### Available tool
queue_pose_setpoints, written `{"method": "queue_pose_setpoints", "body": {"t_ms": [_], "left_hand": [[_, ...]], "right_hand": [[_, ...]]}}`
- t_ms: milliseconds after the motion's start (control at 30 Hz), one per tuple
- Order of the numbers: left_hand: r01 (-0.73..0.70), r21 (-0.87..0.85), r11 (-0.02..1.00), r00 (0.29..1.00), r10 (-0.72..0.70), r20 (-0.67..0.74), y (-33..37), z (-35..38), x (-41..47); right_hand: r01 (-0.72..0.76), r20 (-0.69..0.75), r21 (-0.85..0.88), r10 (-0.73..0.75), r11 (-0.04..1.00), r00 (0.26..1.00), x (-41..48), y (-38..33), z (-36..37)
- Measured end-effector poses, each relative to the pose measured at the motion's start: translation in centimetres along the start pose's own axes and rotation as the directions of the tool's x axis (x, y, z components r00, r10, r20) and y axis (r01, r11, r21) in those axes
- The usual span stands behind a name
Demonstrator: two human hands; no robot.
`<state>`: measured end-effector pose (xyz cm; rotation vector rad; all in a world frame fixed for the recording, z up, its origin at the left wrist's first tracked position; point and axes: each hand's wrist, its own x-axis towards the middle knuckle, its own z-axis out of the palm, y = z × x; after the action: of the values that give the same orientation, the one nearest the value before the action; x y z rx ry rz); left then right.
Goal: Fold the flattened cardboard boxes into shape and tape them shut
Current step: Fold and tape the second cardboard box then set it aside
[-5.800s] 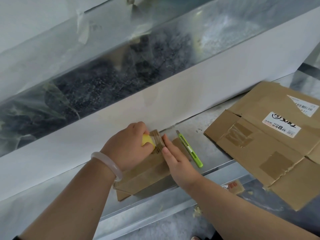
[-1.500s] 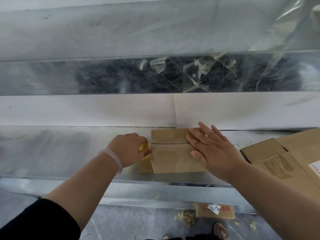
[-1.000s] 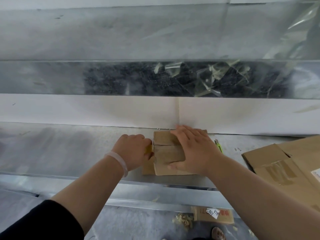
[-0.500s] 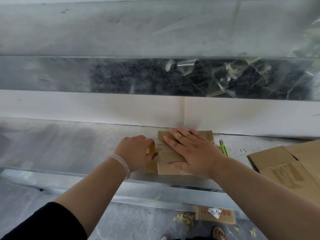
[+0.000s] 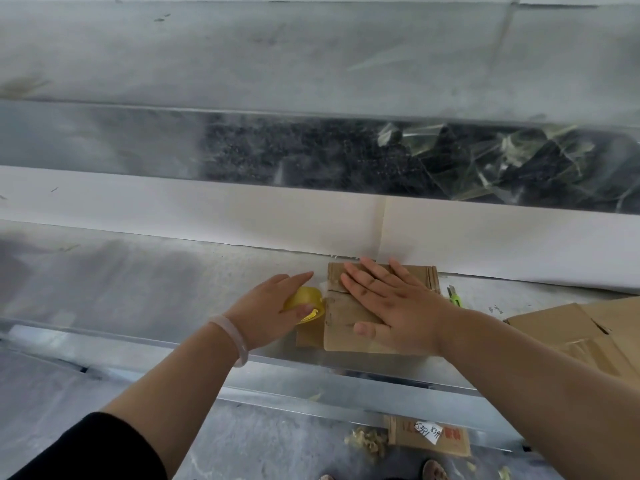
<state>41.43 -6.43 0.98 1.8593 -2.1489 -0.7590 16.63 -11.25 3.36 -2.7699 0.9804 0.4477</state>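
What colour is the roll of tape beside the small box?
Yellow; the tape roll in the left hand shows best in the head view.

We see right hand (image 5: 391, 306) flat, fingers spread, pressing top of small cardboard box (image 5: 343, 329) on metal bench (image 5: 138, 289). Left hand (image 5: 273, 310), pale bangle (image 5: 232, 337) on wrist, holds yellow tape roll (image 5: 304, 301) just beside box's left edge. We make out clear strip from roll onto box. Green knife (image 5: 455, 297) peeks out just right of box. Flattened cardboard (image 5: 571, 327) lies at far right.

Room on bench (image 5: 138, 289) left of tape roll (image 5: 306, 303); knife (image 5: 454, 296), flattened cardboard (image 5: 571, 327) right of box (image 5: 341, 327)
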Motion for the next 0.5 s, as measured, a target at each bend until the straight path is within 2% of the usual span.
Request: {"method": "queue_pose_setpoints", "body": {"t_ms": [200,367,500], "left_hand": [[-0.013,0.014,1.0,0.998,0.014,-0.057,0.26,0.56,-0.02],[-0.074,-0.1,0.992,0.98,0.054,-0.191,-0.13,0.91,-0.33],[-0.086,-0.094,0.992,0.965,0.059,-0.256,-0.65,0.35,-0.55]], "right_hand": [[0.011,-0.026,-0.001,-0.011,1.0,1.0,-0.3,-0.07,0.18],[0.004,-0.024,-0.001,-0.004,1.0,1.0,-0.14,-0.16,0.21],[0.0,-0.044,-0.007,-0.001,1.0,0.999,-0.3,-0.2,0.28]]}}
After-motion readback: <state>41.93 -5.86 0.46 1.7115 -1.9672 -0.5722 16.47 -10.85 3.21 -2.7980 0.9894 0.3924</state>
